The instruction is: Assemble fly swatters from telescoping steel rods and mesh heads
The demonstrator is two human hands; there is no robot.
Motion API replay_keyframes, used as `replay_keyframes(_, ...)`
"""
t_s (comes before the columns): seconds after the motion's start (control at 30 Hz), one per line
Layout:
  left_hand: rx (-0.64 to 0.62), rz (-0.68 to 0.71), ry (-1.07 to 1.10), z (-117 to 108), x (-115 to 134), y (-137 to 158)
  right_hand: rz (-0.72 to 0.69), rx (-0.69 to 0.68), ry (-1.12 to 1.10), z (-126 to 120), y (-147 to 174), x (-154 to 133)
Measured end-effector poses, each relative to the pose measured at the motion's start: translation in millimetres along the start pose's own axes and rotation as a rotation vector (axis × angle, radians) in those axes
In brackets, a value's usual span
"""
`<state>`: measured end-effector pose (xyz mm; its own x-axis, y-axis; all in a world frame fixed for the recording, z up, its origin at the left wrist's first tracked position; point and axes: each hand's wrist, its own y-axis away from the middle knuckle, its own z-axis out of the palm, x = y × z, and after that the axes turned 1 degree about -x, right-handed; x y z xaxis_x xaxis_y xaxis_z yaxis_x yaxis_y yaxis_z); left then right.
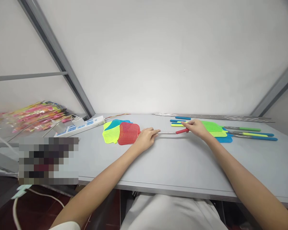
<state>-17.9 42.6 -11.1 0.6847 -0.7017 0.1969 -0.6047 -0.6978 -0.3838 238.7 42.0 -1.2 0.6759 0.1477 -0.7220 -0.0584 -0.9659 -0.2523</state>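
Note:
A red fly swatter [129,133] lies across the middle of the table, its mesh head to the left and its red handle to the right. My left hand [147,138] is closed around its metal rod, close to the head. My right hand [195,127] pinches the end of the red handle. Under and beside the red head are a yellow swatter head [111,133] and a blue swatter head [118,123]. Loose blue and yellow handles [176,125] lie behind my right hand, partly hidden by it.
Green, yellow and blue fly swatters [213,126] lie stacked at the right, handles pointing right. Thin metal rods [213,117] run along the wall. A white power strip [84,126] and bagged colourful goods [43,115] are at the left. The table's front edge [177,190] is near my body.

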Motion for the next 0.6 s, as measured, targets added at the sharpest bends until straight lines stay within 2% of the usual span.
replay_keyframes(0.33, -0.004, -0.018, -0.088, -7.6, 4.7, 3.3, 0.040, -0.002, 0.027, 6.2, 0.3, 1.4)
replay_keyframes(0.6, 0.017, -0.046, -0.048, -6.4, 9.9, 3.5, 0.028, -0.028, -0.023, 12.2, 3.9, -7.5)
